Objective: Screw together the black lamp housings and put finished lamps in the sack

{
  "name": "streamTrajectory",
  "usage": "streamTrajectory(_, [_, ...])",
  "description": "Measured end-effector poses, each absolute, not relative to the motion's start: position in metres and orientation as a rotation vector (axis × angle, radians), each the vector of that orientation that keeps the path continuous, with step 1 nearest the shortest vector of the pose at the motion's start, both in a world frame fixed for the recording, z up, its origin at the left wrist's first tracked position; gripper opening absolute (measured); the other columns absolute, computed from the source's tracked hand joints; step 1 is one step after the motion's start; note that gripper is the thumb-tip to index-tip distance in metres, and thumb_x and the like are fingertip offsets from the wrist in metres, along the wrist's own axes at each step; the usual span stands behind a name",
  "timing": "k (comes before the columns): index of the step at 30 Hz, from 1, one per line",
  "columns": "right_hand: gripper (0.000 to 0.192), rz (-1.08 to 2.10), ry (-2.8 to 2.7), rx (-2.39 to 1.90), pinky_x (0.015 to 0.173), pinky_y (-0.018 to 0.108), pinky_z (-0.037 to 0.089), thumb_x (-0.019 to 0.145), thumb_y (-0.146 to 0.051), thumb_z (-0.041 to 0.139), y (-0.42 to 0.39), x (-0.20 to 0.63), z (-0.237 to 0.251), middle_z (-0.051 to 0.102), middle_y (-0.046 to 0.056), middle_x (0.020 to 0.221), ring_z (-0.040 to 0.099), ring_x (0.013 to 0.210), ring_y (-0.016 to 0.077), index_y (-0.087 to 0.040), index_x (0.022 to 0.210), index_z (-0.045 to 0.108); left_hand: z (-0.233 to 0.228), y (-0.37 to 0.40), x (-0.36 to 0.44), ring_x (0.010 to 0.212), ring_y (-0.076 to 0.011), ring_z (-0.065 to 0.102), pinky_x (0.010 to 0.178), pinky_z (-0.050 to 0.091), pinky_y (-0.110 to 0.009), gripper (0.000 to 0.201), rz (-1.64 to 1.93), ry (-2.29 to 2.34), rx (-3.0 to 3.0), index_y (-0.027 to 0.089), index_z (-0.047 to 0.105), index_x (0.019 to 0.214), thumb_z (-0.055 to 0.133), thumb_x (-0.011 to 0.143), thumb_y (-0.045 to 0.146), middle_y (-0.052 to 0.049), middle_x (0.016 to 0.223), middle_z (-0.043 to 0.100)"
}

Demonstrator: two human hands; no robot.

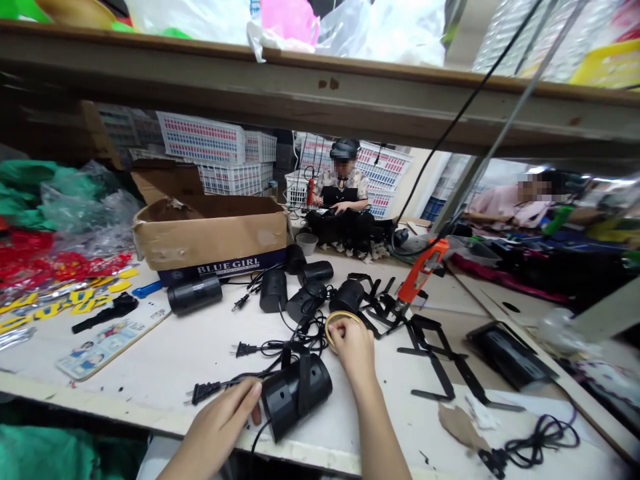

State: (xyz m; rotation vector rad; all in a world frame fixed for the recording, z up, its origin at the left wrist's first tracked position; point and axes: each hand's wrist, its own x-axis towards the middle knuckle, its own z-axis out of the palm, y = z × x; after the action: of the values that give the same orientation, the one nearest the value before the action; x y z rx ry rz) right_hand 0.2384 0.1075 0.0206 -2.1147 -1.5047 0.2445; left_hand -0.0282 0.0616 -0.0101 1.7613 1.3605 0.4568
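A black cylindrical lamp housing [313, 387] lies on its side near the front edge of the table, a flat bracket strapped round it and a cord at its end. My left hand [227, 417] holds its left end, fingers fairly straight against the rim. Behind the housing, my right hand [354, 343] reaches into a small round gold-rimmed dish [331, 321]. Its thumb and fingertips are pinched together, and whatever is between them is hidden. Black plugs [205, 392] and tangled cords lie left of the housing.
More black cylinders [273, 291] stand and lie behind. An orange electric screwdriver [423, 270] hangs at right above black U-shaped brackets [435, 353]. A cardboard box [215, 237] stands at back left. A shelf beam [300, 93] crosses overhead. A co-worker [345, 180] sits opposite.
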Motion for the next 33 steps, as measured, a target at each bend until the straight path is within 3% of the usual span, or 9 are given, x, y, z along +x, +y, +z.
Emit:
streamTrajectory(6, [0.016,0.157,-1.394,-1.917,0.083,0.038,0.038,0.095,-0.018,0.061,0.107,0.239,0.014,0.068,0.009,0.093,0.059,0.099,0.0313,-0.019,0.081,0.068,-0.023,0.062,-0.034,0.094,-0.0241,0.07,0.086,0.052,-0.034,0.054,0.465,1.387,1.744,0.031,0.063,0.118,0.029,0.1,0.069,0.0,0.092,0.073])
streamTrajectory(9, [0.02,0.117,-1.372,-1.748,0.082,0.037,0.039,0.101,-0.024,0.05,0.098,0.23,0.021,0.063,0.007,0.088,0.057,0.09,0.0276,-0.019,0.087,0.063,-0.026,0.057,-0.031,0.073,-0.0192,0.067,0.072,0.056,-0.03,0.057,0.799,1.41,1.765,0.03,0.055,0.137,0.039,0.099,0.067,-0.002,0.102,0.072])
streamTrajectory(11, [0.023,0.124,-1.431,-1.614,0.081,0.035,0.04,0.104,-0.028,0.044,0.084,0.215,0.03,0.061,0.004,0.086,0.056,0.086,0.0243,-0.021,0.089,0.059,-0.021,0.052,-0.027,0.076,-0.0175,0.066,0.068,0.058,-0.027,0.051,1.068,1.409,1.879,0.03,0.058,0.137,0.048,0.099,0.061,-0.005,0.116,0.068])
streamTrajectory(15, [0.02,0.274,-1.702,-1.308,0.079,0.032,0.036,0.104,-0.028,0.045,0.047,0.18,0.054,0.056,-0.001,0.082,0.052,0.082,0.0198,-0.023,0.087,0.055,0.006,0.042,-0.011,0.113,-0.0178,0.068,0.095,0.058,-0.022,0.039,1.406,1.187,2.311,0.034,0.058,0.142,0.054,0.103,0.035,-0.005,0.134,0.061])
streamTrajectory(17, [0.02,0.374,-1.769,-1.179,0.078,0.032,0.034,0.104,-0.023,0.042,0.033,0.171,0.064,0.054,-0.001,0.083,0.049,0.082,0.0191,-0.022,0.085,0.05,0.02,0.04,-0.003,0.118,-0.0142,0.066,0.106,0.052,-0.019,0.043,1.492,1.015,2.473,0.03,0.056,0.145,0.052,0.104,0.02,-0.004,0.135,0.063])
streamTrajectory(21, [0.021,0.471,-1.751,-1.139,0.073,0.03,0.033,0.102,-0.021,0.041,0.023,0.174,0.072,0.051,-0.001,0.08,0.047,0.079,0.0183,-0.022,0.082,0.044,0.032,0.04,0.009,0.112,-0.0117,0.069,0.111,0.048,-0.018,0.039,1.664,0.877,2.555,0.02,0.063,0.135,0.056,0.1,0.005,-0.004,0.126,0.071])
streamTrajectory(24, [0.02,0.398,-1.812,-1.165,0.07,0.03,0.032,0.101,-0.02,0.04,0.021,0.179,0.072,0.05,-0.001,0.078,0.047,0.076,0.018,-0.022,0.081,0.042,0.029,0.04,0.015,0.103,-0.0132,0.072,0.101,0.054,-0.02,0.03,1.743,0.816,2.502,0.016,0.068,0.124,0.059,0.098,0.004,-0.006,0.115,0.076])
streamTrajectory(29, [0.021,0.378,-1.973,-1.199,0.066,0.029,0.037,0.1,-0.019,0.042,0.016,0.192,0.082,0.056,0.001,0.076,0.053,0.071,0.0178,-0.021,0.081,0.049,0.032,0.043,0.022,0.097,-0.0179,0.073,0.087,0.059,-0.027,0.022,1.698,0.869,2.317,0.021,0.071,0.112,0.063,0.096,0.007,-0.005,0.106,0.08])
streamTrajectory(33, [0.022,0.121,-1.488,-1.156,0.057,0.026,0.041,0.091,-0.033,0.064,0.041,0.25,0.089,0.056,-0.002,0.065,0.054,0.057,0.0152,-0.021,0.072,0.062,0.031,0.035,0.027,0.083,-0.0189,0.073,0.075,0.059,-0.028,0.021,1.528,0.76,2.244,0.026,0.074,0.103,0.066,0.093,0.009,-0.002,0.091,0.079])
